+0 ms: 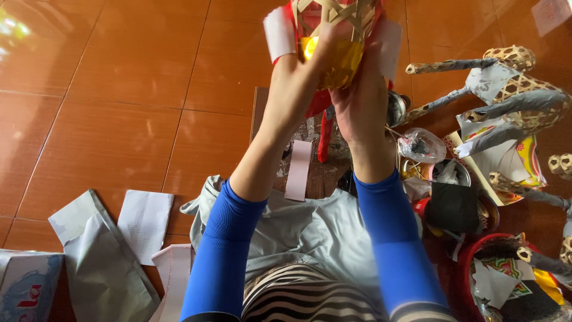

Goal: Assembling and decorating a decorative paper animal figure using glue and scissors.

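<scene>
The woven bamboo frame (333,18) sits at 12 o'clock above my hands; my left hand (301,65) and right hand (360,95) both grip its gold paper (333,59).

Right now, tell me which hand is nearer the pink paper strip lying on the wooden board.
Left. The left hand and right hand both hold the woven bamboo frame above the pink paper strip; the left forearm passes just beside the strip, while the right is farther off.

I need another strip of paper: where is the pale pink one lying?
In the head view the pale pink paper strip lies at centre on the dark wooden board, between the person's forearms, below the woven frame that both hands hold up.
</scene>
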